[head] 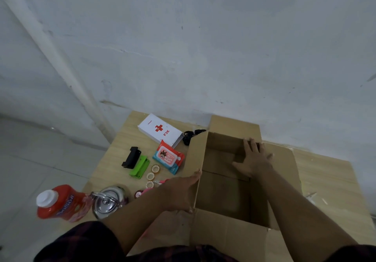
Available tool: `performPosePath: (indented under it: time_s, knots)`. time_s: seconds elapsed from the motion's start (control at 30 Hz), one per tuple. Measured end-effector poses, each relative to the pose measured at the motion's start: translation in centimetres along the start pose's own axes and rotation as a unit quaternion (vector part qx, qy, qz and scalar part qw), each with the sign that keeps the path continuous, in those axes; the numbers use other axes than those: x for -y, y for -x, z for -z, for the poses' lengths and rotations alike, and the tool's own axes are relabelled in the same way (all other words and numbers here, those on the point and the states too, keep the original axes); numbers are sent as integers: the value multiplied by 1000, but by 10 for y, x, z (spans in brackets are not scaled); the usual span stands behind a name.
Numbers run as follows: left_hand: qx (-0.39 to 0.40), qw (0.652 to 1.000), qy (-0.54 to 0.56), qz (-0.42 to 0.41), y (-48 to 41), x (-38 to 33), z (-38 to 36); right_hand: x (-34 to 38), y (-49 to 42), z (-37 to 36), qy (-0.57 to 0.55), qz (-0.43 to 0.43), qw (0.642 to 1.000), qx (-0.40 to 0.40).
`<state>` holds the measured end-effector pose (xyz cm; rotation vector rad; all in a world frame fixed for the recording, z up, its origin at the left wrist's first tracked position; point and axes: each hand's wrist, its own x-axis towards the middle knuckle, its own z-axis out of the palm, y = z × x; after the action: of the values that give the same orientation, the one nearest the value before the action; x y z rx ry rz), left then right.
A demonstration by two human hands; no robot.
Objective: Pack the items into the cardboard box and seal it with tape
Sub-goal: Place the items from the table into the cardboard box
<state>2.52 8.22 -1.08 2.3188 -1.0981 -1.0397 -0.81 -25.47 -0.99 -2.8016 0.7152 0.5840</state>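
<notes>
While spread flat against the left flap, left hand (179, 193) steadies the open cardboard box (227, 182) on the bench (120, 139); inside, right hand (254, 160), fingers splayed, pressing the inner wall. Items left of box: red bottle (61, 202), kettle (108, 200), wipes (168, 157), first-aid box (159, 130).

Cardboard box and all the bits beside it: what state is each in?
Cardboard box: open, nothing visible inside.
First-aid box: closed, lying flat.
Wipes pack: lying flat.
Red bottle: capped.
Left hand: pressed flat on box wall.
Right hand: spread open inside the box.
</notes>
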Motion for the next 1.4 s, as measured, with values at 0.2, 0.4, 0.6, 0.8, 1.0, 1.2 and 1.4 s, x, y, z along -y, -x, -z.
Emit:
performPosePath:
  time_s: [0.2,0.4,0.6,0.8,1.0,1.2,1.4]
  knots:
    - [-8,999,49,12,-3,7,0,10,2,6,-23,4,1000,-5]
    - [-132,989,69,24,-3,7,21,62,8,1,-115,96,982,-118]
    - [-276,896,339,82,2,49,50,140,20,0,-274,172,941,-97]
    - [-281,893,301,182,5,103,67,188,28,-16,-317,175,931,36]
    - [-236,912,236,240,-12,137,80,204,22,-24,-352,150,919,96]
    - [-173,933,170,265,-50,156,83,197,13,-38,-455,109,877,111]
    - [-123,943,94,293,-91,185,65,184,9,-51,-570,68,814,90]
